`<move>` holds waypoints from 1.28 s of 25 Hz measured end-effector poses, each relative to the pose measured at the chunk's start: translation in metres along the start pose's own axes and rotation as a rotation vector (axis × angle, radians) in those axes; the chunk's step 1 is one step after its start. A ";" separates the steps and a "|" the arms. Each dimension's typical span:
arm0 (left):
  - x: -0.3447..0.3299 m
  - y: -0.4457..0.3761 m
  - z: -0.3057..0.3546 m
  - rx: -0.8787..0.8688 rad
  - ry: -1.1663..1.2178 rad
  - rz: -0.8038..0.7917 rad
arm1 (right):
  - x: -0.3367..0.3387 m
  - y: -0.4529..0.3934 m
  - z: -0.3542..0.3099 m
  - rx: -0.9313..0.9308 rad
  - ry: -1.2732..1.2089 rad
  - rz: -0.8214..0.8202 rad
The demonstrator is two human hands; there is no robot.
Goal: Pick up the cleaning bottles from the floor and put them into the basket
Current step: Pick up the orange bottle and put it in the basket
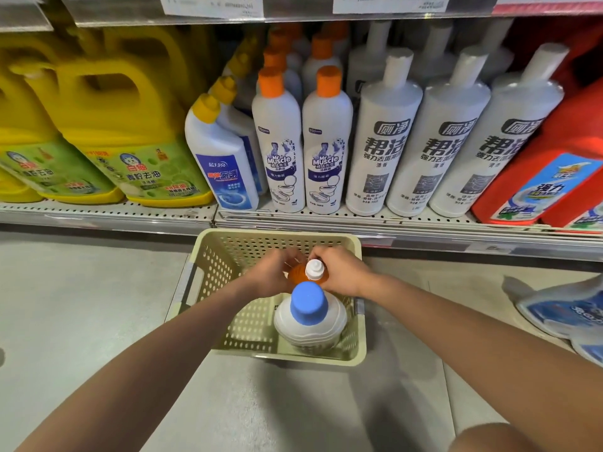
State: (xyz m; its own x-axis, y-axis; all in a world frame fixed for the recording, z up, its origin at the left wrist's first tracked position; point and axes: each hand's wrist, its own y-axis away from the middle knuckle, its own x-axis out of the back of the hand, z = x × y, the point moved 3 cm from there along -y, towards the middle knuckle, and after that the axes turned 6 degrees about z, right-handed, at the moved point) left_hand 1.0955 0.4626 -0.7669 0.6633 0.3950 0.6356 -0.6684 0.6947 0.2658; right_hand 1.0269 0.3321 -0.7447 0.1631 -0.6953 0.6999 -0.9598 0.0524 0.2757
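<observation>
Orange bottle (pixel 295 275) gripped by left hand (pixel 272 275) and right hand (pixel 342 270) inside cream basket (pixel 208 272), blue-capped bottle (pixel 310 316) stood at 6 o'clock, grey floor (pixel 81 305), stocked shelf (pixel 107 212) at 12 o'clock.

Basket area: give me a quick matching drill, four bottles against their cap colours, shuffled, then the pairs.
Things:
1. orange bottle held by both hands over the basket
2. white bottle standing in the basket
3. Mr Muscle bottles on the shelf
4. large jugs at the shelf's left

Cap colours:
A. yellow
B. blue
C. white
D. orange

Pairs: 1-C, 2-B, 3-D, 4-A
</observation>
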 end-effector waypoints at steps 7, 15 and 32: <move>-0.001 0.005 -0.002 0.022 0.033 -0.003 | -0.006 0.001 0.002 0.006 -0.022 -0.007; 0.001 0.017 0.001 0.003 -0.053 0.037 | -0.011 0.001 0.001 0.051 0.004 -0.010; 0.057 0.048 0.134 -0.043 0.041 0.250 | 0.094 0.082 -0.009 0.238 -0.052 0.260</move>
State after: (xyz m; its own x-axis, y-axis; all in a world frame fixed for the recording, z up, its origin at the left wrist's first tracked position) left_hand 1.0560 0.4375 -0.6212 0.4930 0.5814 0.6472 -0.7992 0.5967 0.0727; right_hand 0.9654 0.2772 -0.6500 -0.0995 -0.7164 0.6906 -0.9950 0.0683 -0.0725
